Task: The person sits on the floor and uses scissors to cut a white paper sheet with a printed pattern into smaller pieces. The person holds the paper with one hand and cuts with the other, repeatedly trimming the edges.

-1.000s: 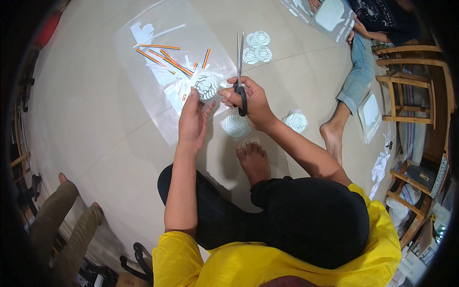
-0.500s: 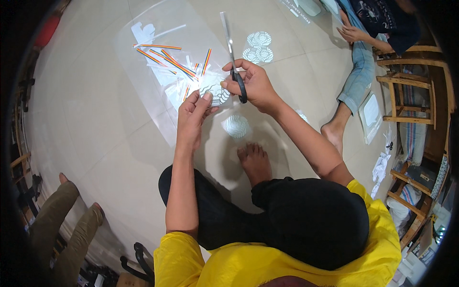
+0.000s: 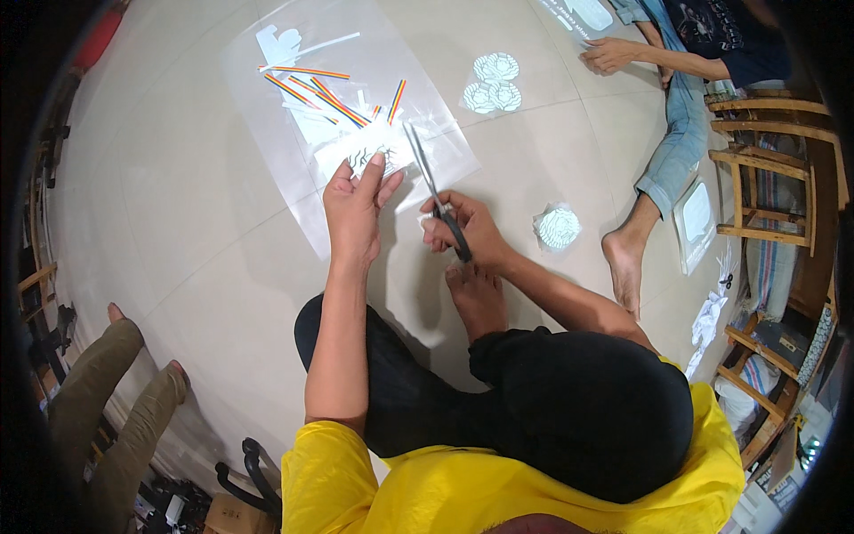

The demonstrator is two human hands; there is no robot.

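My left hand [image 3: 353, 209] pinches a white sheet piece with a dark wavy line pattern [image 3: 365, 160] between thumb and fingers. My right hand [image 3: 470, 230] is lower and to the right, closed around the black-handled scissors [image 3: 421, 151]. Their long metal blades point up and to the left, beside the patterned piece. Something small and whitish shows at the right fingertips; I cannot make out what it is. Beyond my left hand, several rainbow-striped strips [image 3: 331, 105] and white scraps [image 3: 283, 44] lie on a clear plastic sheet [image 3: 267, 156].
Joined round patterned cutouts [image 3: 492, 84] lie on the tiled floor ahead; a single round one [image 3: 557, 227] is to the right. My bare foot [image 3: 479, 303] is just below my right hand. Another person's hand [image 3: 609, 55] and leg [image 3: 667, 173] are at the right, near wooden racks [image 3: 769, 196].
My right hand has moved down with the scissors, away from the patterned piece, to where a round cutout lay. That cutout no longer shows there. The other person's hand has shifted left.
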